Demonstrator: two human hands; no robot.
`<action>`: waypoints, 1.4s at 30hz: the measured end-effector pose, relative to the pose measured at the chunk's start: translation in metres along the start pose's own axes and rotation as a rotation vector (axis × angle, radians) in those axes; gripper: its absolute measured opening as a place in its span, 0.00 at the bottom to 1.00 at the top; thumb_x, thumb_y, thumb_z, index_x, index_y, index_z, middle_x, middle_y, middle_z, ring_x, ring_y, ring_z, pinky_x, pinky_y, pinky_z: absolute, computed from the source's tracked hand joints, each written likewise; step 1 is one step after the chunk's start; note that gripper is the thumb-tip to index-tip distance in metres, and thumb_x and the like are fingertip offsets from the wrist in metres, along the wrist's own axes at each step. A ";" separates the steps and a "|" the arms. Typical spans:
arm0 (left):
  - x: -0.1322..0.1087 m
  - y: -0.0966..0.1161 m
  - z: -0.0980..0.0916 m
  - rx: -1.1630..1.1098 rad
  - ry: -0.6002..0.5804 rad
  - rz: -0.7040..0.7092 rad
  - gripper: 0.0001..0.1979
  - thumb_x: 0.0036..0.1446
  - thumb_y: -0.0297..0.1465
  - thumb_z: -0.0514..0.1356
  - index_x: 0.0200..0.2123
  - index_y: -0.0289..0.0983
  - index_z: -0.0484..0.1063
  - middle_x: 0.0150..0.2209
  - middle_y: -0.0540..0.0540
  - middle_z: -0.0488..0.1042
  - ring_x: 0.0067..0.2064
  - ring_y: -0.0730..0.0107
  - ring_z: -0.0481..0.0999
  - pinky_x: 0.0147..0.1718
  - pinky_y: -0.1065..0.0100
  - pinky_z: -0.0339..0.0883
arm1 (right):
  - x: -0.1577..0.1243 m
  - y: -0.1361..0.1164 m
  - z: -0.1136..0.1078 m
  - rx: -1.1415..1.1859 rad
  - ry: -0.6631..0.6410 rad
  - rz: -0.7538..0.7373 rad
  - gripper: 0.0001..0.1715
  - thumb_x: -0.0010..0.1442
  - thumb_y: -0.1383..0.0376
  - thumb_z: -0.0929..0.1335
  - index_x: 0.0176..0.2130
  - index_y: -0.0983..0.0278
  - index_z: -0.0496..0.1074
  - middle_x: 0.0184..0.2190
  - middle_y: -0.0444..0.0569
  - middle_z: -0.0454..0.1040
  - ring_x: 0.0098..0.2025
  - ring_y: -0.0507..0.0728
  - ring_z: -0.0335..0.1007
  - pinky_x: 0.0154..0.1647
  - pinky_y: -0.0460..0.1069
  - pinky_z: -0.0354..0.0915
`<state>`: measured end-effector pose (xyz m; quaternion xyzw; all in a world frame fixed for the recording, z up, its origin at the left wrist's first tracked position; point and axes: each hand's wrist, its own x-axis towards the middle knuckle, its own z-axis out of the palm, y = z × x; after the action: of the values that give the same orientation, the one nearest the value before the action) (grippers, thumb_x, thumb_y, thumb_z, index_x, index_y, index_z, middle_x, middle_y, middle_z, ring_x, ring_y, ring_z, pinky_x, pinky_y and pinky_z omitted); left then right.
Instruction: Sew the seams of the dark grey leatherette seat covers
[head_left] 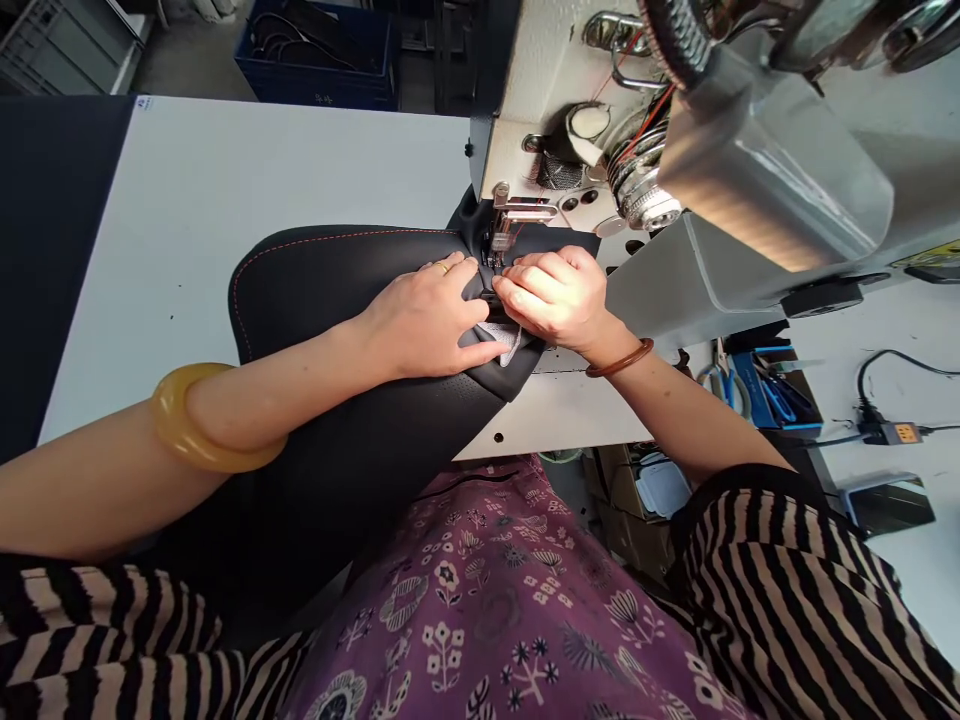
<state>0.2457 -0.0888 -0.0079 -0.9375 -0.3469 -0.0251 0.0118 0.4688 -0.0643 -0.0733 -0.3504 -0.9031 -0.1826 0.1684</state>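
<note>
A black leather piece (322, 290) with red stitching along its edge lies on the white table (225, 180) and hangs down toward my lap. My left hand (427, 320) presses flat on the leather just left of the needle, fingers together, a ring on one finger. My right hand (555, 295) is curled with its fingertips pinching the folded leather edge right at the presser foot (496, 255) of the sewing machine (675, 150). A bit of white lining (504, 340) shows under the fold between my hands.
A blue crate (322, 50) with black parts stands on the floor beyond the table. Scissors and tools in a blue tray (757, 385) lie at the right, beside a cable and plug (892, 430). A dark panel (45, 250) borders the table on the left.
</note>
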 end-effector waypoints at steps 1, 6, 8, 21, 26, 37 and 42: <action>0.000 -0.001 -0.001 0.002 -0.003 0.011 0.26 0.64 0.49 0.55 0.39 0.32 0.82 0.52 0.32 0.73 0.59 0.43 0.72 0.53 0.49 0.72 | -0.003 0.000 -0.001 0.007 0.002 0.001 0.20 0.73 0.63 0.56 0.50 0.56 0.74 0.43 0.45 0.81 0.49 0.54 0.75 0.41 0.52 0.66; -0.002 -0.005 0.001 -0.035 0.006 0.049 0.26 0.61 0.51 0.58 0.39 0.33 0.82 0.58 0.31 0.70 0.62 0.40 0.68 0.57 0.45 0.69 | -0.016 -0.005 -0.001 0.008 0.100 0.027 0.18 0.72 0.64 0.58 0.47 0.59 0.75 0.44 0.47 0.82 0.52 0.57 0.76 0.47 0.56 0.68; -0.002 -0.007 0.002 -0.039 0.014 0.043 0.27 0.61 0.52 0.57 0.40 0.34 0.82 0.58 0.33 0.70 0.62 0.42 0.69 0.57 0.47 0.70 | -0.018 -0.006 0.000 0.026 0.157 0.043 0.17 0.72 0.62 0.59 0.46 0.58 0.76 0.42 0.47 0.82 0.51 0.58 0.77 0.47 0.57 0.68; 0.009 -0.020 -0.003 -0.033 -0.052 0.008 0.30 0.60 0.54 0.57 0.53 0.37 0.76 0.61 0.37 0.69 0.60 0.48 0.70 0.59 0.52 0.69 | -0.002 0.001 -0.002 0.032 0.345 0.067 0.18 0.70 0.61 0.60 0.38 0.59 0.78 0.39 0.40 0.83 0.44 0.53 0.80 0.43 0.53 0.68; 0.013 -0.021 -0.002 -0.008 -0.074 -0.015 0.31 0.61 0.54 0.56 0.49 0.34 0.78 0.58 0.36 0.70 0.59 0.46 0.71 0.59 0.52 0.69 | -0.003 0.007 0.010 0.210 0.216 0.173 0.21 0.71 0.58 0.57 0.43 0.60 0.77 0.42 0.46 0.82 0.50 0.57 0.77 0.53 0.57 0.67; 0.012 -0.024 0.000 -0.013 -0.051 -0.007 0.29 0.61 0.53 0.56 0.51 0.35 0.77 0.58 0.36 0.70 0.60 0.47 0.70 0.60 0.51 0.69 | 0.000 0.008 0.015 0.301 0.127 0.296 0.23 0.70 0.56 0.56 0.44 0.60 0.77 0.45 0.51 0.81 0.53 0.62 0.75 0.58 0.62 0.65; 0.011 -0.024 0.000 -0.002 -0.058 -0.005 0.28 0.63 0.52 0.55 0.51 0.34 0.76 0.61 0.36 0.68 0.62 0.46 0.68 0.59 0.51 0.69 | 0.002 0.007 0.016 0.320 0.153 0.300 0.22 0.69 0.57 0.57 0.43 0.60 0.76 0.43 0.50 0.81 0.53 0.60 0.75 0.58 0.61 0.65</action>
<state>0.2381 -0.0631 -0.0074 -0.9370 -0.3494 0.0017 0.0007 0.4692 -0.0513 -0.0855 -0.4348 -0.8428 -0.0362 0.3152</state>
